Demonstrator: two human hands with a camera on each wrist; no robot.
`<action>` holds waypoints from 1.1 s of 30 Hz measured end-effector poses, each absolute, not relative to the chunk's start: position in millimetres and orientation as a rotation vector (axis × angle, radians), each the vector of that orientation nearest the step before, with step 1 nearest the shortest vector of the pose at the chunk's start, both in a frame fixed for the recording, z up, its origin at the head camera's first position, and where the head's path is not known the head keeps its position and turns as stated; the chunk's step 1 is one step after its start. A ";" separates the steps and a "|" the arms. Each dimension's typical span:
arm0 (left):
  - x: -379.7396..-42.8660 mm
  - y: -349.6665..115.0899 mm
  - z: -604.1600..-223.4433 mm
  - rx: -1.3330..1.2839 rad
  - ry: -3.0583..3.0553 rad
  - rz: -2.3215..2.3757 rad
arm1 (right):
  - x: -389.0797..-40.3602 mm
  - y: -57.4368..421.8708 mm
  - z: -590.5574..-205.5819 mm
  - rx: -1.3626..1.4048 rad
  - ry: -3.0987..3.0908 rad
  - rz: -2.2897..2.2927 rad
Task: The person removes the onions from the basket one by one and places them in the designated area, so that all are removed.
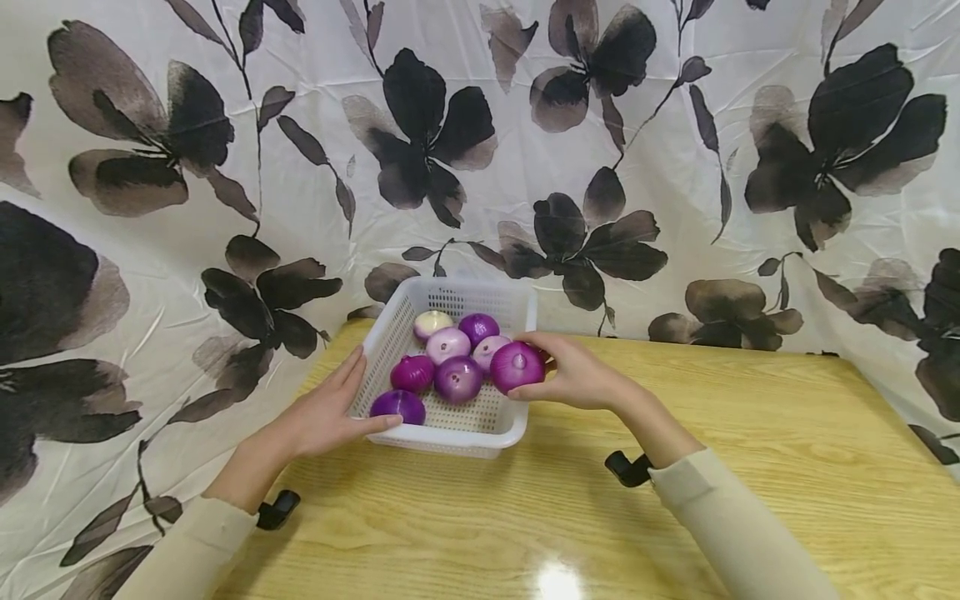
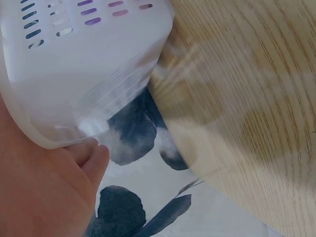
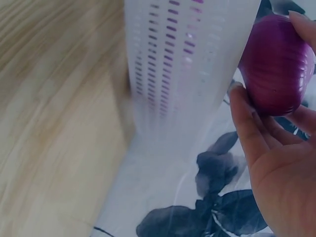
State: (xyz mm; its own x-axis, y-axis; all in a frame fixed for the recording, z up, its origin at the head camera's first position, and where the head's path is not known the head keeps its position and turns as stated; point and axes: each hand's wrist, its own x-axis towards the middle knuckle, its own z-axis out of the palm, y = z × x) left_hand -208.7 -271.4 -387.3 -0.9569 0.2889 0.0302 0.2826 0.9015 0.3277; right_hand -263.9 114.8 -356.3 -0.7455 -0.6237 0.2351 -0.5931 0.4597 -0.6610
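Observation:
A white plastic basket (image 1: pixel 465 440) with slotted walls holds several onions in the head view, among them purple ones (image 1: pixel 458 380) and a pale one (image 1: pixel 433 322). My left hand (image 1: pixel 318 418) grips the basket's near left corner, thumb over the front rim and fingers along the outer left side. In the left wrist view its fingertips bend around the rim. At the right rim, my right hand (image 1: pixel 576 373) holds a glossy red onion (image 1: pixel 517 367) between thumb and fingers. The right wrist view shows this onion (image 3: pixel 275 66) raised beside the basket's wall, fingers beneath and around it.
The basket stands on a wood-grain table (image 1: pixel 465 517) near its back left corner. A white cloth with dark flowers (image 1: pixel 420 125) hangs behind and at the left. Black wrist mounts (image 1: pixel 627 469) show under both forearms.

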 end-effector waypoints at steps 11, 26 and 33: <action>-209.9 -269.8 -386.0 0.448 3.034 0.534 | -266.0 126.4 -354.3 -1.083 2.665 -1.188; -210.0 -271.9 -387.5 0.447 3.041 0.529 | -270.2 139.5 -355.7 -1.059 2.662 -1.207; -210.5 -271.9 -387.3 0.444 3.043 0.533 | -273.6 145.5 -357.9 -1.033 2.685 -1.190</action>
